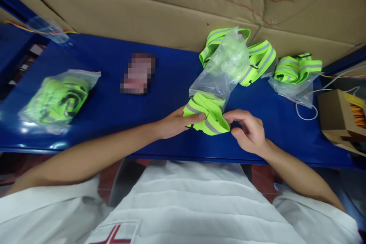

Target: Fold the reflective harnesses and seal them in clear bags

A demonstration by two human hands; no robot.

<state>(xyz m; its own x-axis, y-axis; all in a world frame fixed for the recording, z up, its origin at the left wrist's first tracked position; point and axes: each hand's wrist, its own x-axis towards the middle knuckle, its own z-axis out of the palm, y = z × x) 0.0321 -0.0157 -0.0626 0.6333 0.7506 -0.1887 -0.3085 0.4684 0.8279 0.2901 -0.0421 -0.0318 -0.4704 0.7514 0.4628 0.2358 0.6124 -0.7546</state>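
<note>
My left hand [175, 124] is closed around a folded neon-yellow reflective strap [210, 118] with grey bands, its thumb lying across the top. At the strap's right end is my right hand [250, 131], its fingers bent and its thumb apart from them. The fingertips meet or nearly meet the looped edge; no grip shows. Just beyond the strap lies a clear plastic bag [213, 80], with more reflective straps [260, 59] under and around its far end.
On the blue table [105, 122], a filled bag of straps [60, 99] lies left and a blurred-out rectangular item [138, 73] left of centre. Right are another strap bundle [294, 69] on plastic, a white cord [307, 118] and an open cardboard box [333, 110]. A cardboard wall [143, 15] backs the table.
</note>
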